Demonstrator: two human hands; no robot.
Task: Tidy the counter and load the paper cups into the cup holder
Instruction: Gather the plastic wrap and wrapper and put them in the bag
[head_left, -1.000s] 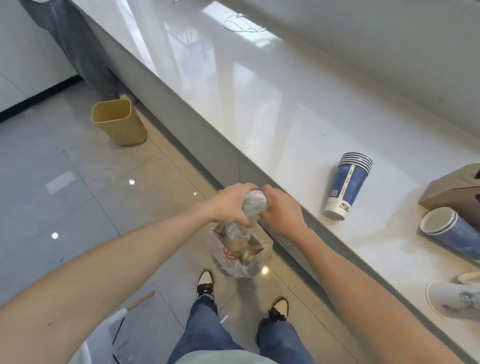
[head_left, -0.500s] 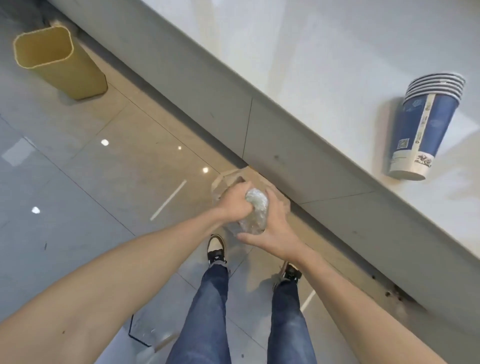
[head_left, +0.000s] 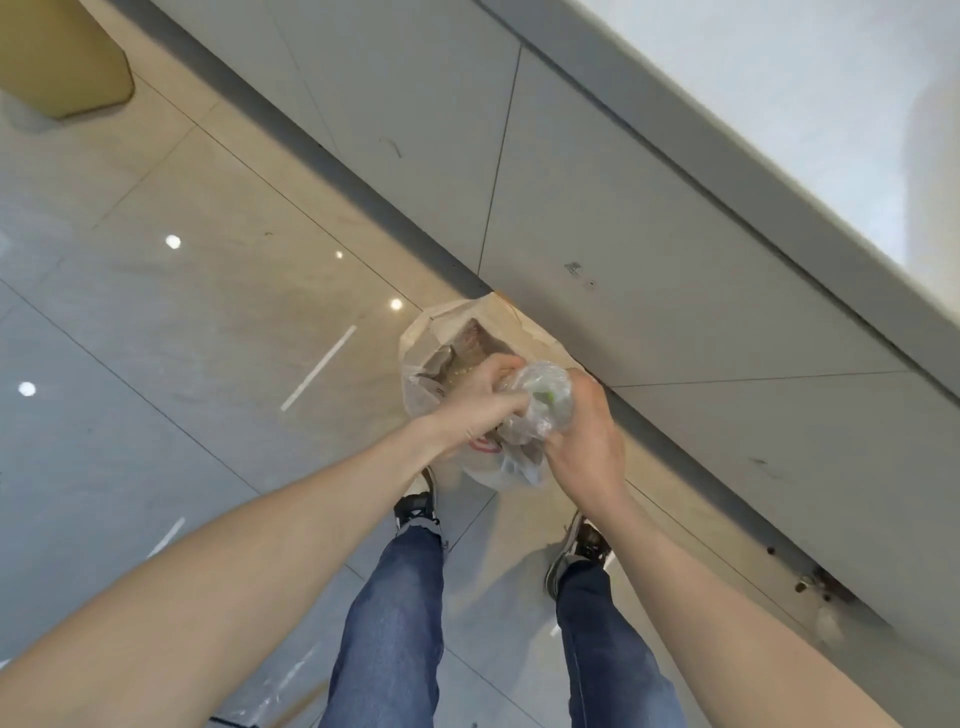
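Observation:
Both my hands hold a crumpled clear plastic bottle (head_left: 540, 400) between them, just above a rubbish bag (head_left: 436, 338) lined with clear plastic that stands on the floor against the counter front. My left hand (head_left: 475, 410) grips the bottle from the left. From the right, my right hand (head_left: 584, 441) closes on it. Paper and other waste show inside the bag. The white counter top (head_left: 810, 104) fills the upper right corner. No paper cups or cup holder are in view.
A yellow bin (head_left: 62, 57) stands on the tiled floor at the upper left. The grey counter front (head_left: 649, 249) runs diagonally across the view. My legs in jeans and my shoes (head_left: 415, 512) are below the bag.
The view has tilted further down, so the stack of blue cups on the counter has left the frame. My hands with the crumpled bottle have come down closer to the rubbish bag.

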